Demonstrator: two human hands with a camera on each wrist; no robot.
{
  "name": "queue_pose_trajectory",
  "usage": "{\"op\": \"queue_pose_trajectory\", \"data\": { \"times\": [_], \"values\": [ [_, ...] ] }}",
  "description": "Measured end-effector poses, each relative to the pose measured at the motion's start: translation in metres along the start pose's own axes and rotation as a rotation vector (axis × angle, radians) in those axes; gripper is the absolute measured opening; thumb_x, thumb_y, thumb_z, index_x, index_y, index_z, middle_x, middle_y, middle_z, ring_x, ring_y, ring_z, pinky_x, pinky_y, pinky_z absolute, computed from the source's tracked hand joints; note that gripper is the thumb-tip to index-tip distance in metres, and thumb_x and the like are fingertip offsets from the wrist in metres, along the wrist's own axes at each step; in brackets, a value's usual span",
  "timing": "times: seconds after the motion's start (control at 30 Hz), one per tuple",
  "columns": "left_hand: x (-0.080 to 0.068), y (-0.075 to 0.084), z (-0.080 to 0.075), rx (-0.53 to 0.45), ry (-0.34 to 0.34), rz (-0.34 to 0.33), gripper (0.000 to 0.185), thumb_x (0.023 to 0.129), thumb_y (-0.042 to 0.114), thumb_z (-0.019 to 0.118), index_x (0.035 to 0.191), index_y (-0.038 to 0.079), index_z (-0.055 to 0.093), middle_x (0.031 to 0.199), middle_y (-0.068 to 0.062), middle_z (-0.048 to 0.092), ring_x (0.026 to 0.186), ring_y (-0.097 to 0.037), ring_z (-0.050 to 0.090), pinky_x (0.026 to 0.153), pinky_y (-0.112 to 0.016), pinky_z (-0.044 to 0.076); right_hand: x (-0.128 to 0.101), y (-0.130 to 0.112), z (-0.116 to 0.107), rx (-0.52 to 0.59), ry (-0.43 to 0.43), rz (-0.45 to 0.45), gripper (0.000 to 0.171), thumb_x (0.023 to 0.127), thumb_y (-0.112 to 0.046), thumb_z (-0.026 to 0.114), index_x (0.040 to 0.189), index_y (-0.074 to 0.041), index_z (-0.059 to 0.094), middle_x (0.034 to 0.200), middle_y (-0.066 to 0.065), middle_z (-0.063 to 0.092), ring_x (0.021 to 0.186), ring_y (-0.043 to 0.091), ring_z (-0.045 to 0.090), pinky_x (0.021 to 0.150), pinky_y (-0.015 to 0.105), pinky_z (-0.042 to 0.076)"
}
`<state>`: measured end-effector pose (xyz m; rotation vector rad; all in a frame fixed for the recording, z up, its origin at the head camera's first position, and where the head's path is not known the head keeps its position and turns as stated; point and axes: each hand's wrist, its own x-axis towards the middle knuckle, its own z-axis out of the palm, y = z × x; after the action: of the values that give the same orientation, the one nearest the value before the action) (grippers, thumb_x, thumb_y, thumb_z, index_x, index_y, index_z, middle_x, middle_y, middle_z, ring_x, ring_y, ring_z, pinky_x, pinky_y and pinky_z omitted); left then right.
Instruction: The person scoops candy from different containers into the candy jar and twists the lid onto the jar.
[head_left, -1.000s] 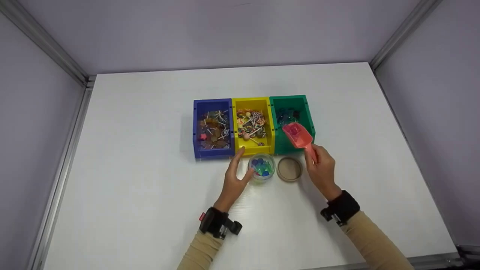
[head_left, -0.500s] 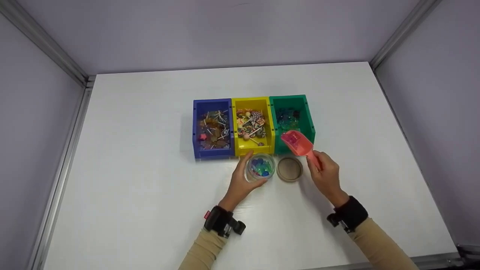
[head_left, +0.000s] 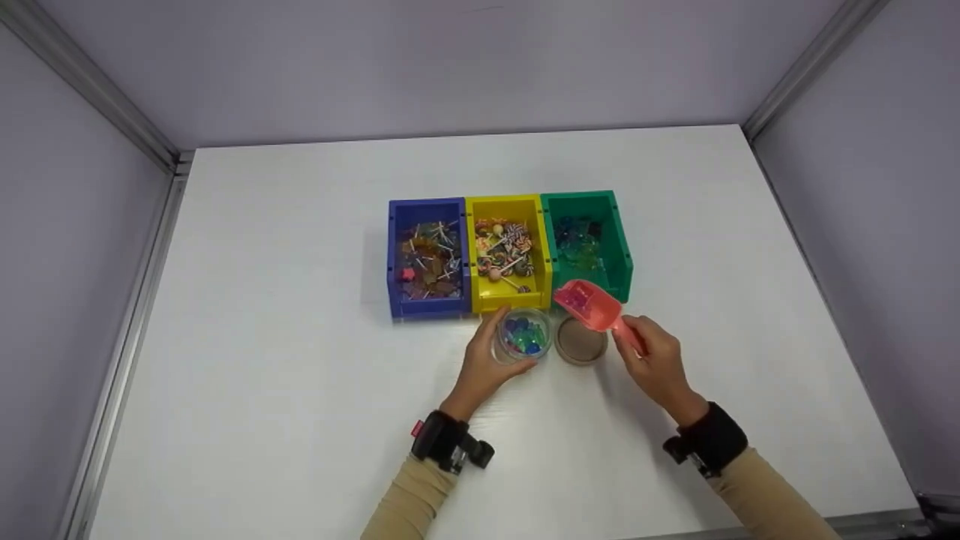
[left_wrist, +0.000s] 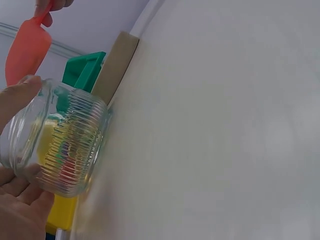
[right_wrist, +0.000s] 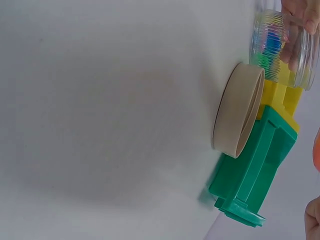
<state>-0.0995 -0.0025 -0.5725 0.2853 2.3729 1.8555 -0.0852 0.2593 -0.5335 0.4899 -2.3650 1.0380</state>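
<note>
The left hand (head_left: 480,364) has its grip curled round a glass jar (head_left: 523,335) of coloured beads, which stands on the worktop (head_left: 285,390) just before the yellow bin (head_left: 508,251). The right hand (head_left: 652,360) pinches the handle of a pink scoop (head_left: 589,304), its grip clamped there, the loaded bowl held above the gap between the jar and a round lid (head_left: 580,341), in front of the green bin (head_left: 586,240).
</note>
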Motion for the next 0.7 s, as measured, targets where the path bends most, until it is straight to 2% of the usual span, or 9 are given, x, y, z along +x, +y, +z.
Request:
{"op": "queue_pose_trajectory", "data": {
  "times": [0.43,0.7],
  "values": [
    [0.0008,-0.0046,-0.0005,0.032,0.013,-0.007,0.087,0.072,0.024,0.085,0.145,0.005,0.041,0.149,-0.016,0.045,0.141,-0.034,0.040,0.119,-0.050,0.033,-0.0030,-0.0080,-0.0019,0.059,-0.078,-0.036,0.032,0.070,0.016,0.072,0.100,0.006,0.066,0.075,0.012,0.063,0.064,0.008,0.044,0.057,0.010,0.039],
    [0.0015,-0.0055,-0.0010,0.016,0.012,-0.005,0.086,0.072,0.025,0.085,0.144,0.006,0.041,0.148,-0.015,0.046,0.140,-0.031,0.043,0.119,-0.047,0.035,-0.0037,-0.0091,-0.0048,0.091,-0.125,-0.068,0.036,0.067,0.018,0.073,0.099,0.005,0.067,0.074,0.011,0.063,0.063,0.009,0.044,0.055,0.011,0.038]
  ]
}}
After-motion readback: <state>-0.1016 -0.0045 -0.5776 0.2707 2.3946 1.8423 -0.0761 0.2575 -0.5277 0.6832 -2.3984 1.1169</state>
